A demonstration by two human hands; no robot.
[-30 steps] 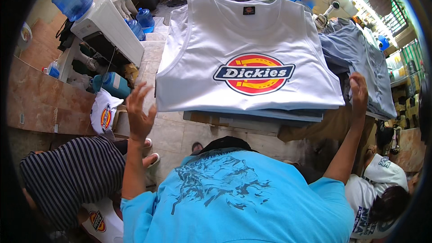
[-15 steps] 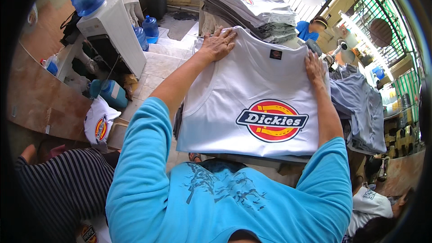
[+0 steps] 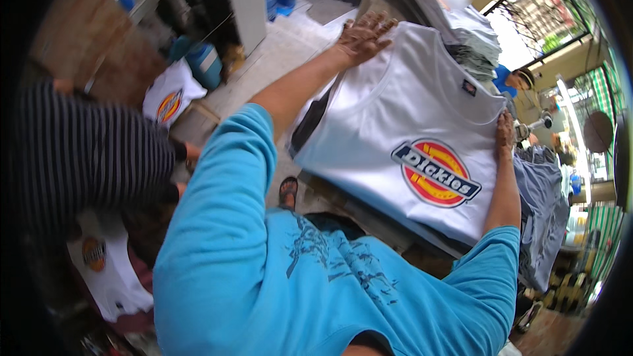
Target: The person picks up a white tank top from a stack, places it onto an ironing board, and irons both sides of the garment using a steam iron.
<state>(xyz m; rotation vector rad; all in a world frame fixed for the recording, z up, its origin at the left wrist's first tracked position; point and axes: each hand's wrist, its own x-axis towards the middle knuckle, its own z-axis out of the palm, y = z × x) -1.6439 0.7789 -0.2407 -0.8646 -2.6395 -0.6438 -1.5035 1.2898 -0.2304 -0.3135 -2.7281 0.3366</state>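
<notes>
A white sleeveless shirt (image 3: 369, 115) with a red, yellow and dark-blue printed emblem lies spread on top of a stack of garments in front of me. My left hand (image 3: 364, 38) rests at its far left shoulder strap, fingers apart and stretched out. At the opposite shoulder, my right hand (image 3: 506, 133) lies along the shirt's right edge, its fingers extended. Neither hand grips the cloth. A small dark label (image 3: 469, 88) shows inside the neckline. Darker fabric (image 3: 310, 120) peeks out beneath the shirt's left side.
Behind stands a tall pile of folded grey and white garments (image 3: 476, 36). Grey-blue clothes (image 3: 542, 211) hang at the right. A person in a striped top (image 3: 99, 145) is at my left, near white printed shirts (image 3: 112, 267). Another person in blue (image 3: 506, 80) sits beyond the pile.
My view has swung left and tilted, so the shirt appears slanted and farther right. Both hands stay at the shirt's shoulders. More of the striped-top person and a lower-left printed shirt shows.
</notes>
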